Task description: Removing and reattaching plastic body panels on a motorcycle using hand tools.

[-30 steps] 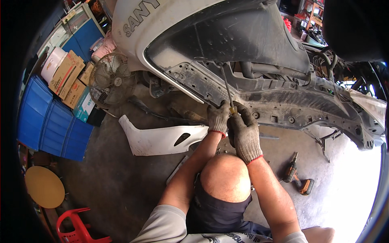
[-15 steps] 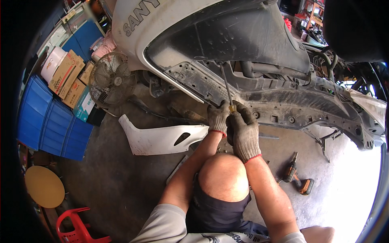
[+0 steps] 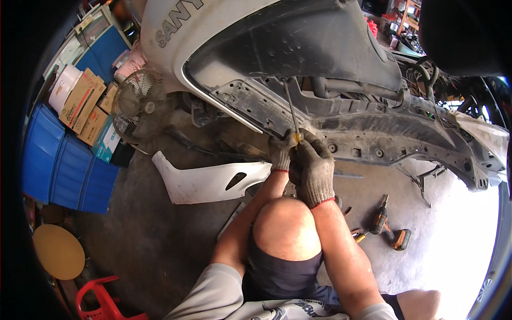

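Wearing a dirty knit glove, my right hand [image 3: 314, 170] is closed round the yellow handle of a long screwdriver [image 3: 290, 109]. My left hand [image 3: 279, 152], gloved too, closes against the handle from the other side; its fingers are partly hidden. The shank rises to the lower edge of a black plastic panel [image 3: 298, 45] on a white scooter body [image 3: 160, 58]. Whether the tip sits in a screw is too small to tell. Below that panel runs the exposed dusty black footboard frame [image 3: 352, 133].
A white body panel [image 3: 208, 181] lies on the floor to the left. Right of my knee lie a cordless drill [image 3: 381, 216] and a yellow-handled tool [image 3: 361, 237]. Farther left stand a fan [image 3: 140, 104], cardboard boxes [image 3: 82, 101], blue bins [image 3: 64, 165] and a red plastic chair [image 3: 98, 298].
The view has shifted slightly, moving most things a little left. My right hand has turned on the screwdriver handle, its fingers curling closer. The yellow-handled tool by the drill shows more clearly.
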### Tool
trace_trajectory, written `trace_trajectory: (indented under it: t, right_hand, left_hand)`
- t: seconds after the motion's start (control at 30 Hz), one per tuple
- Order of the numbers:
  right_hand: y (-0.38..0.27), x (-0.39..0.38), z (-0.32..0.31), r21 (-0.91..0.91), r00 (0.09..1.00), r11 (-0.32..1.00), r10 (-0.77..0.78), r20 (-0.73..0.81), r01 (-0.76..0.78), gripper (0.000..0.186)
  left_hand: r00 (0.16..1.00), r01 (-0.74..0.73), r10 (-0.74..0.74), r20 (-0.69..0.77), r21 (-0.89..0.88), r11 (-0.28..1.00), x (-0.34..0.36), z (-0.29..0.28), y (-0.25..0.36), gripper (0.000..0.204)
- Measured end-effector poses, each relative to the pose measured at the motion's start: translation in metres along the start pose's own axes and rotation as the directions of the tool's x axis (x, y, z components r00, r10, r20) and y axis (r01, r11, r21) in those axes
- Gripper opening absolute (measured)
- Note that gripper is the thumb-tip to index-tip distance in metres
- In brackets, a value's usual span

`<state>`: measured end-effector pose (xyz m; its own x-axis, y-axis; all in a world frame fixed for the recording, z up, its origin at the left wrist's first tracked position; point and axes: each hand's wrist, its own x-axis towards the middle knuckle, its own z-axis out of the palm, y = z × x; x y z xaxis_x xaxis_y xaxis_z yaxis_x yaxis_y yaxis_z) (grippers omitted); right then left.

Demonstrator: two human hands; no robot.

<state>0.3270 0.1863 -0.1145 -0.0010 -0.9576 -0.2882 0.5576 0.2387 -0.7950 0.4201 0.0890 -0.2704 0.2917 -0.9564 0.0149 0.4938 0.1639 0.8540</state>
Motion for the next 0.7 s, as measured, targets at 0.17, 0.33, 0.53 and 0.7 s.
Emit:
trace_trajectory:
  t: [0.17, 0.33, 0.53, 0.7]
  right_hand:
    - [0.000, 0.000, 0.001, 0.075, 0.998, 0.996, 0.035, 0.048, -0.039, 0.022]
    - [0.000, 0.001, 0.000, 0.118, 0.998, 0.992, 0.035, 0.052, -0.041, 0.018]
    - [-0.003, -0.007, 0.013, 0.101, 0.996, 0.992, 0.067, 0.056, -0.072, 0.016]
    - [-0.009, -0.002, 0.003, 0.140, 0.983, 0.981, 0.117, 0.139, -0.137, 0.013]
  left_hand:
    - [0.999, 0.002, 0.000, -0.039, 0.051, 0.999, 0.009, -0.006, -0.020, 0.013]
    - [0.998, 0.027, -0.021, 0.053, -0.115, 0.993, 0.002, 0.002, -0.019, 0.013]
    - [0.990, 0.123, -0.088, 0.111, -0.362, 0.924, 0.007, -0.015, -0.035, 0.013]
    - [0.998, -0.049, 0.052, 0.018, -0.144, 0.988, 0.012, -0.006, -0.024, 0.010]
